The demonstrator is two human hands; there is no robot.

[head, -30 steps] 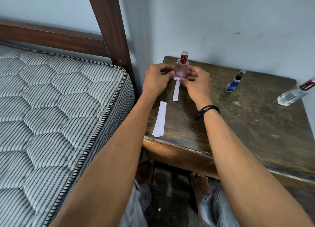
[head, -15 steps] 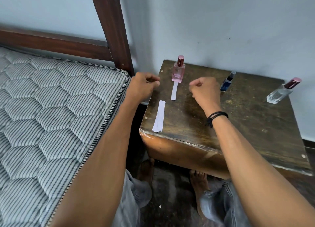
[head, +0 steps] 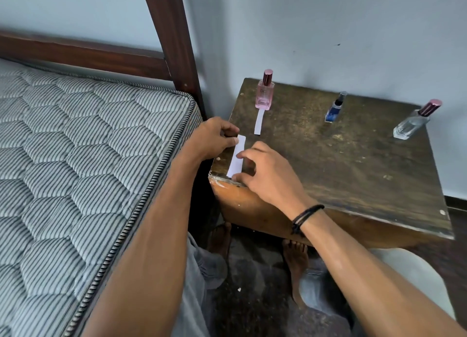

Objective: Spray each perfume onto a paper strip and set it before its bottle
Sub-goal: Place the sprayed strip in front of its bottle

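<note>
**Two strips may lift as one**

The left hand (head: 217, 138) pinches the far end of the stack of paper strips (head: 236, 157), which lies at the near-left corner of the surface (head: 341, 164); the right hand (head: 265, 172) rests spread fingertips on it. Thin sheets cling, so two could lift together, or the rest could slide off the edge.

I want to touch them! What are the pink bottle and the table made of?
Pink bottle: probably glass, see-through and glossy; its cap looks like shiny metal or plastic. Table: looks like wood, dull and worn, with scuffed stains and a chipped edge.
</note>
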